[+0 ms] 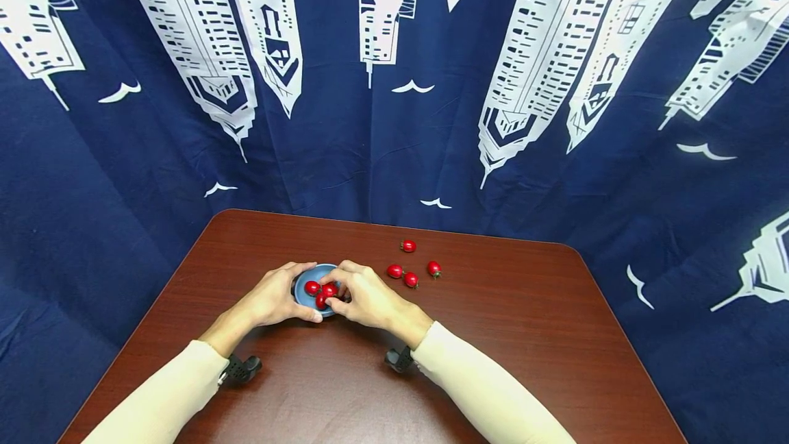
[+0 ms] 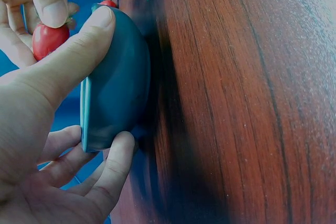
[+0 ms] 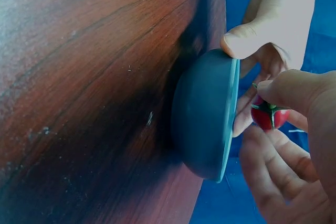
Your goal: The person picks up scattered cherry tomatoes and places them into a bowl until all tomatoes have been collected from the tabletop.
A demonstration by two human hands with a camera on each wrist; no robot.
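Note:
A small blue bowl (image 1: 316, 271) stands on the table, with cherry tomatoes (image 1: 312, 288) showing inside its rim in the head view. My left hand (image 1: 274, 299) holds the bowl from the left, thumb on the near side and fingers round the far side; the left wrist view shows the bowl's outer wall (image 2: 121, 87) between them. Over the bowl's right side, my right hand (image 1: 370, 297) pinches a cherry tomato (image 3: 270, 116) with a green stem between thumb and fingers. In the right wrist view that tomato is above the rim.
Several loose cherry tomatoes (image 1: 395, 270) lie on the brown wooden table (image 1: 505, 334) to the right of and beyond the bowl. A dark blue curtain (image 1: 370, 156) with white printed buildings hangs behind the table's far edge.

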